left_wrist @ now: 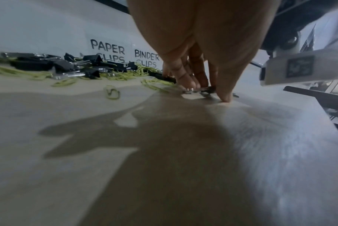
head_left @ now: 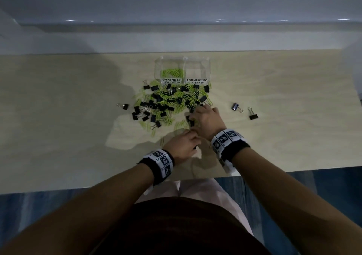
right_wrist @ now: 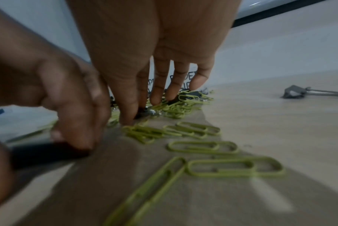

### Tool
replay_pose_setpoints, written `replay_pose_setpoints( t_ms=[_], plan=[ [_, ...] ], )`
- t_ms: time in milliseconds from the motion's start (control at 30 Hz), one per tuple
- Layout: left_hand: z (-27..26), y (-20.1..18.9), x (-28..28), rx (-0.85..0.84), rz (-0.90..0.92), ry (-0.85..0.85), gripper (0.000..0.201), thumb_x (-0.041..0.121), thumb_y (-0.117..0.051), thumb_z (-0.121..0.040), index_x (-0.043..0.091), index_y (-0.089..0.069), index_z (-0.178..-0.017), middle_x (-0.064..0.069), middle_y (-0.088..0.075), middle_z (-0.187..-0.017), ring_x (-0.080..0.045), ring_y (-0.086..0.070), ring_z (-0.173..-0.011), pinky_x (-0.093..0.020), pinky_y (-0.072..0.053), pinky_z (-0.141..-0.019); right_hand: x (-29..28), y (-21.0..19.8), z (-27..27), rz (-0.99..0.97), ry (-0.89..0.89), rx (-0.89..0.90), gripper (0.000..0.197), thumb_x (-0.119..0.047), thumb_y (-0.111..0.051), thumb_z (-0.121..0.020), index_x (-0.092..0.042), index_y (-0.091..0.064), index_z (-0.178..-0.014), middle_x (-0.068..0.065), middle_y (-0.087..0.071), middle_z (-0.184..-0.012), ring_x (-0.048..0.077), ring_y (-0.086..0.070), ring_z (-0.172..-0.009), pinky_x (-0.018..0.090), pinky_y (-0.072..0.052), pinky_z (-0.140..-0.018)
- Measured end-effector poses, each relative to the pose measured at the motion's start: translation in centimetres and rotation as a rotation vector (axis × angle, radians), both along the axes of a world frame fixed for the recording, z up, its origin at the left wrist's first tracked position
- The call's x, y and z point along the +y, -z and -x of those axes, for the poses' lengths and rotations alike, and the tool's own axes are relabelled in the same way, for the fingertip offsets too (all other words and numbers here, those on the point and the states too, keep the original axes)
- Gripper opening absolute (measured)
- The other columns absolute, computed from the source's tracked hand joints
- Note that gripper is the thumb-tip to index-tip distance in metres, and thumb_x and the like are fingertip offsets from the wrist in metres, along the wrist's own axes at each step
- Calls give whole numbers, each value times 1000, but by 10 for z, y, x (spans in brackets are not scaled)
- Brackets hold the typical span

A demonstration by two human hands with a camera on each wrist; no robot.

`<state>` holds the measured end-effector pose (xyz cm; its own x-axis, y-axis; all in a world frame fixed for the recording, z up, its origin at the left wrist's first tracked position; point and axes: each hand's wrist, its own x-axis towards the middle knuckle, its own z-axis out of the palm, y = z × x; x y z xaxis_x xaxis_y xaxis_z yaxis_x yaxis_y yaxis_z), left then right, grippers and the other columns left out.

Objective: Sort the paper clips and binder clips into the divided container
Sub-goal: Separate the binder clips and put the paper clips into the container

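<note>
Mixed pile of green paper clips (head_left: 166,99) and binder clips (head_left: 148,113) lies at 6 o'clock of the divided container (head_left: 182,68). Left hand (head_left: 182,144) pinches a binder clip (left_wrist: 201,90) against the table (head_left: 274,97); right hand (head_left: 207,119) fingers (right_wrist: 158,85) spread, empty. Clips are light, stiff, slippery — pinch the black body.

Wooden table (head_left: 274,137); clips (head_left: 168,101), container (head_left: 182,68)

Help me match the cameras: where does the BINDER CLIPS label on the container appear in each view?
Head: BINDER CLIPS label, upper centre, on the container's right compartment.
Left wrist, left of centre, beside the left hand.
Right wrist: mostly hidden behind the right hand's fingers; a few letters show.
Shared landmark: the green paper clips in front of it.
</note>
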<state>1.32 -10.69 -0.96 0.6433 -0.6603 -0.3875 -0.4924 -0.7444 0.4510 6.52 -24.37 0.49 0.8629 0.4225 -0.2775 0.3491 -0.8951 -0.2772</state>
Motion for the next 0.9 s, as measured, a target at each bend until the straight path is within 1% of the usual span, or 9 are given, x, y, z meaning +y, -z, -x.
replay_pose_setpoints(
  t_ms=[133,267,400,467,567,633,700,800,900],
  plan=[
    [2,2,14,8,151,-47,28,25,-48,-81,6,-62,-97,-16,-58,-100,-34,-56,-91,-40,-51,-77,-6,7,-1,-26,-11,7,37,-25,-65,-79,-22,-60,-116,2,-57,-110,27,-46,-105,42,-35,-84],
    [-2,-9,53,26,247,-336,22,25,-61,-83,13,-58,-101,-4,-52,-108,-15,-48,-93,-33,-48,-85,-9,9,4,-123,25,-1,30,-29,-62,-83,-18,-63,-111,3,-60,-107,27,-50,-102,41,-35,-83],
    [-17,-17,110,-153,219,-665,19,23,-66,-82,16,-57,-97,3,-47,-101,-12,-50,-86,-22,-43,-76,-25,7,5,-422,333,-46,15,-27,-58,-84,-15,-66,-89,0,-58,-93,20,-55,-85,35,-45,-74],
    [-24,-17,134,-212,138,-724,22,23,-67,-81,13,-58,-99,-2,-49,-100,-17,-50,-87,-28,-45,-75,-43,4,3,-499,540,-98,11,-20,-58,-85,-12,-65,-84,0,-57,-91,18,-56,-82,28,-46,-68],
    [-34,-13,138,-251,47,-652,29,25,-68,-79,13,-59,-104,-8,-51,-104,-24,-47,-97,-42,-46,-85,-76,5,-1,-387,691,-159,16,-23,-61,-83,-9,-68,-86,6,-60,-95,24,-57,-86,39,-51,-75],
    [-40,-15,114,-205,86,-602,29,29,-65,-83,16,-58,-109,-5,-52,-112,-22,-45,-106,-40,-43,-94,-86,7,-5,-244,675,-156,25,-33,-59,-81,-12,-69,-91,8,-60,-99,30,-56,-92,46,-48,-80],
    [-45,-18,79,-161,153,-524,28,29,-60,-87,17,-57,-112,-1,-53,-118,-18,-46,-112,-35,-40,-100,-80,6,-10,-184,593,-141,24,-33,-58,-82,-15,-68,-95,5,-61,-101,28,-55,-96,46,-44,-86],
    [-51,-15,31,-85,207,-449,27,24,-57,-90,16,-57,-115,1,-52,-119,-14,-48,-110,-26,-41,-96,-51,1,-18,-183,437,-157,15,-33,-57,-85,-23,-66,-91,-5,-62,-95,18,-54,-93,44,-40,-90],
    [-54,-7,7,-67,183,-423,29,15,-58,-88,12,-57,-116,-3,-53,-120,-20,-49,-110,-36,-47,-92,-23,4,-22,-114,341,-117,19,-38,-62,-81,-26,-67,-95,-8,-62,-96,17,-51,-93,43,-38,-88]
  ],
)
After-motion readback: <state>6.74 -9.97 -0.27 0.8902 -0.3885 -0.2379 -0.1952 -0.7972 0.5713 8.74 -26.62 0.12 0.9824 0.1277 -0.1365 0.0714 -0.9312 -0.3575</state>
